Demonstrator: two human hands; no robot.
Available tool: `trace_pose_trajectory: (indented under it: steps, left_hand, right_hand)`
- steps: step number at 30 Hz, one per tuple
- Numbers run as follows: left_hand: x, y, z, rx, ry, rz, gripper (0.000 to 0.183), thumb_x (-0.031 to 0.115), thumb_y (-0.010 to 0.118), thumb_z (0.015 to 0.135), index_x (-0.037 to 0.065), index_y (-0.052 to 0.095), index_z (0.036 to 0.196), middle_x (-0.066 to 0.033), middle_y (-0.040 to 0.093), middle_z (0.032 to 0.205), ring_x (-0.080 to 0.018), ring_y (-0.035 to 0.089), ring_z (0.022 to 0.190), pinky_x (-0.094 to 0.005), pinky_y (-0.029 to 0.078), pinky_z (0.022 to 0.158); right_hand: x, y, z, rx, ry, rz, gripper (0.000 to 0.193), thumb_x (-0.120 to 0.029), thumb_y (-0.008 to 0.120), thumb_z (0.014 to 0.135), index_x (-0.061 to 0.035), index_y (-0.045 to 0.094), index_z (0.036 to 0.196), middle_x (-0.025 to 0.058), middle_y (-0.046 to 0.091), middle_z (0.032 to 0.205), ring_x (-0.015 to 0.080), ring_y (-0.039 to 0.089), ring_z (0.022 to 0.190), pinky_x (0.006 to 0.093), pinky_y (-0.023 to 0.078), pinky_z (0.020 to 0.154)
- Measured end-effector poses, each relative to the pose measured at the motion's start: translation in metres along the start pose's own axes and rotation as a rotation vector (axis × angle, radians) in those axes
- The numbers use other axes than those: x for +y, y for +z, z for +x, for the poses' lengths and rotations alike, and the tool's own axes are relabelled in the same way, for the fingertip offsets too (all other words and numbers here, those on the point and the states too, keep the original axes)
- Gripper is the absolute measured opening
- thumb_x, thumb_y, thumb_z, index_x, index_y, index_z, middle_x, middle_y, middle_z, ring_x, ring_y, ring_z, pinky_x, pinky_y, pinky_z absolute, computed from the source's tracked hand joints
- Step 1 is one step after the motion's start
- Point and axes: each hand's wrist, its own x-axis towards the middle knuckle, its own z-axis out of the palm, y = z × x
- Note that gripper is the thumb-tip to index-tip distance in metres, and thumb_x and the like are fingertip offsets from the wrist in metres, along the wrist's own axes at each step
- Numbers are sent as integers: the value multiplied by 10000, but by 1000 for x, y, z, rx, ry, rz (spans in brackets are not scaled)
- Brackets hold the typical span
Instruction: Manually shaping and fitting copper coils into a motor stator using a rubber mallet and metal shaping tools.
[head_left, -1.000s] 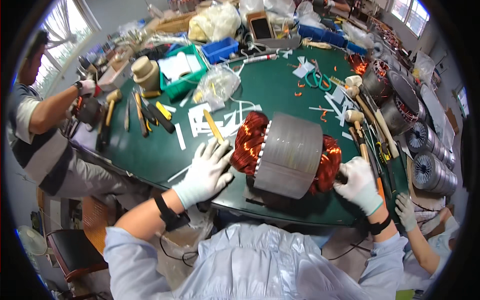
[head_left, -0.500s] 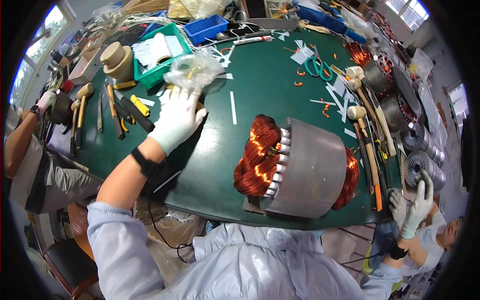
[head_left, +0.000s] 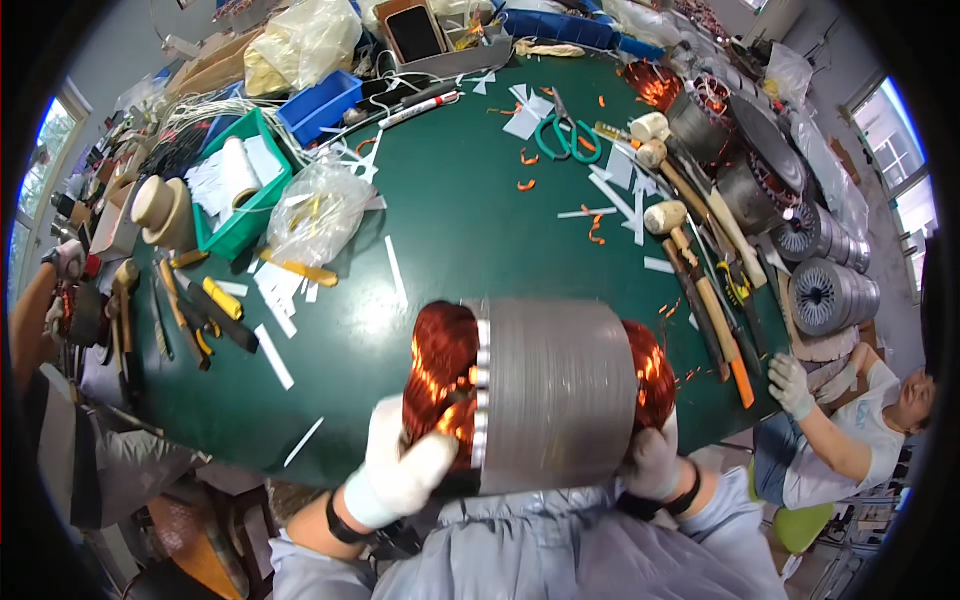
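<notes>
A motor stator with a thick grey laminated core [head_left: 557, 395] lies on its side at the table's near edge. Copper windings bulge from both ends: a left coil bundle [head_left: 437, 345] and a right coil bundle [head_left: 651, 370]. White slot liners line the core's left rim. My left hand [head_left: 408, 468], in a white glove, grips the left bundle, thumb on the near side and most fingers behind the copper. Around the lower part of the right bundle closes my gloved right hand [head_left: 652, 463], its fingers partly hidden.
Paper strips [head_left: 275, 357] lie at left near a plastic bag [head_left: 318, 215] and green bin [head_left: 245, 225]. Teal scissors [head_left: 568, 138], mallets [head_left: 665, 217] and more stators [head_left: 748, 198] stand right. Co-workers' hands show at both sides, one gloved hand [head_left: 790, 385] at the right edge.
My left hand has come back from the plastic bag to the left coil. My right hand has moved in from the far right to the right coil. The stator now sits nearer and turned squarer.
</notes>
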Motion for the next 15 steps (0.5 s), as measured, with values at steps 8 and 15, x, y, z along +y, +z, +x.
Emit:
trace_pose_trajectory:
  steps: [8,15]
  left_hand:
    - [10,-7,-2,169,-17,-295,277,120,507,918,-55,668,1061,-25,662,852,-93,585,714,-271,491,642]
    - [-2,-32,-43,433,465,-376,519,408,475,1049,28,549,1395,-98,637,1343,-223,602,1225,-410,446,1054]
  right_hand:
    - [-58,37,44,-80,49,-286,671,-514,558,969,27,530,1365,112,681,1182,228,679,1018,337,530,877]
    - [-71,108,153,-608,-495,-686,161,-176,568,959,-44,650,999,143,635,817,331,626,643,402,485,574]
